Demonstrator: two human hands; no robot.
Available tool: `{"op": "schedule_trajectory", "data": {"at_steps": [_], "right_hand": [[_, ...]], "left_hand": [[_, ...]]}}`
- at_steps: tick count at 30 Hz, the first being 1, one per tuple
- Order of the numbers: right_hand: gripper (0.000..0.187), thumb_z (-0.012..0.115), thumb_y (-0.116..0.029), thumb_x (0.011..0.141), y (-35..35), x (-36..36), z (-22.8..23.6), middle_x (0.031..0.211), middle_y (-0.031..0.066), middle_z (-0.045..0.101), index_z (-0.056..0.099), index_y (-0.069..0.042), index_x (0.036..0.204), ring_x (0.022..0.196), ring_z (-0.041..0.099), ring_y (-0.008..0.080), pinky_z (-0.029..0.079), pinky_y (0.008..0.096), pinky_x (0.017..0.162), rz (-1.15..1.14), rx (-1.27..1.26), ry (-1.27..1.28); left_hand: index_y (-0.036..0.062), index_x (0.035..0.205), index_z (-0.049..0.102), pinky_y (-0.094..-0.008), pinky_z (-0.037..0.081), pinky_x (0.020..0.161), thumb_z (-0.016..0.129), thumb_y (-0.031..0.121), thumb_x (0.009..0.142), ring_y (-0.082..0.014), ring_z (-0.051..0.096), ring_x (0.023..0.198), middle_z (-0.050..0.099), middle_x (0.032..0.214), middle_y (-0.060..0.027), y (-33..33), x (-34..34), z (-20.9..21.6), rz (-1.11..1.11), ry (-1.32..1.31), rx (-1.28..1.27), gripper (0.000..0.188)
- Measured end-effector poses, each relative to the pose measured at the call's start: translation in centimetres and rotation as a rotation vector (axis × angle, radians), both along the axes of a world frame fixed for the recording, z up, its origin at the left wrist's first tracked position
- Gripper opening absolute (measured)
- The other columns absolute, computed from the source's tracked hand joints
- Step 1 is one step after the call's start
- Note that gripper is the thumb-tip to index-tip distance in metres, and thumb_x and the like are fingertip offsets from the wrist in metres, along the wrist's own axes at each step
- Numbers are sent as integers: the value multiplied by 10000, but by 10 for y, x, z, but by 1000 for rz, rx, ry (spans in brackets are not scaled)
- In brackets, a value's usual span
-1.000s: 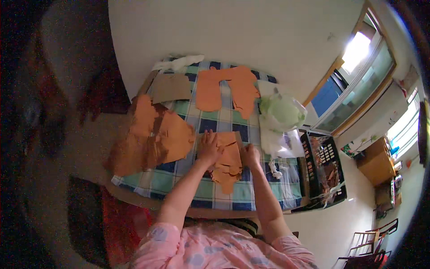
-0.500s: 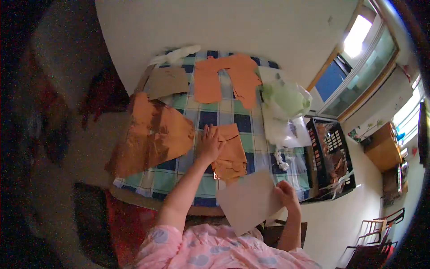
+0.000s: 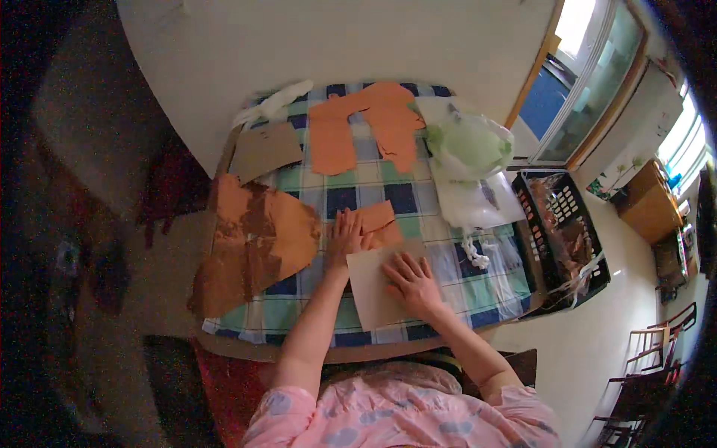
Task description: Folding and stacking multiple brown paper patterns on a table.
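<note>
On a table with a plaid cloth (image 3: 314, 287), a folded orange sheet (image 3: 379, 216), which looks like paper or thin fabric, lies near the middle. My left hand (image 3: 346, 237) rests open on its left side, fingers stretched away from me. A pale beige card-like sheet (image 3: 371, 299) covers the near part of the orange sheet. My right hand (image 3: 412, 284) lies on this pale sheet with fingers spread. The lower part of the orange sheet is hidden beneath it.
Left lies a large orange-brown stained piece (image 3: 258, 243), with a brown cardboard piece (image 3: 267, 151) beyond. Cut orange pieces (image 3: 332, 142) are at the far side. A greenish plastic bag (image 3: 469, 145), white cord (image 3: 475, 252) and black basket (image 3: 564, 231) stand right.
The pale sheet, earlier held at the near edge by my right hand, now lies over the orange sheet. My right hand has opened onto it. My left hand stays on the orange sheet.
</note>
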State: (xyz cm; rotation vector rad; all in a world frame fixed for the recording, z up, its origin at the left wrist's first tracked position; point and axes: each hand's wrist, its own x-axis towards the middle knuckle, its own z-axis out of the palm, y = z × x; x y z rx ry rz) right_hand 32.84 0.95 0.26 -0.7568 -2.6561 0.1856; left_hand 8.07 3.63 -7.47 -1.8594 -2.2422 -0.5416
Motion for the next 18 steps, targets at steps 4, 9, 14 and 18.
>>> {"op": "schedule_trajectory", "data": {"at_steps": [4, 9, 14, 18], "right_hand": [[446, 549, -278, 857, -10, -13, 8, 1382, 119, 442, 518, -177, 1291, 1292, 386, 315, 248, 542, 1070, 16, 8, 11], [423, 557, -253, 849, -6, -12, 11, 1350, 118, 477, 543, -163, 1262, 1274, 409, 314, 263, 537, 1060, 4, 23, 26], [425, 555, -247, 847, -5, -8, 1, 1358, 115, 469, 540, -157, 1261, 1286, 397, 301, 263, 539, 1060, -11, 90, 16], [431, 552, -242, 848, -9, -16, 1, 1360, 111, 467, 533, -158, 1270, 1289, 394, 298, 270, 542, 1056, 29, 101, 14]], "left_hand": [[105, 1225, 560, -463, 339, 1021, 457, 435, 921, -342, 451, 1217, 523, 1289, -141, 6, -57, -22, -54, -666, 297, 460], [60, 1095, 637, -395, 471, 869, 529, 377, 878, -331, 611, 996, 655, 1060, -143, 30, -69, 17, 83, -838, 173, 398], [39, 1098, 625, -398, 493, 824, 643, 453, 777, -311, 629, 962, 651, 1053, -168, 50, -69, 68, 92, -583, -354, 524], [24, 959, 668, -381, 522, 752, 692, 457, 762, -259, 669, 828, 683, 859, -145, 27, -90, 78, 188, -730, -467, 476]]}}
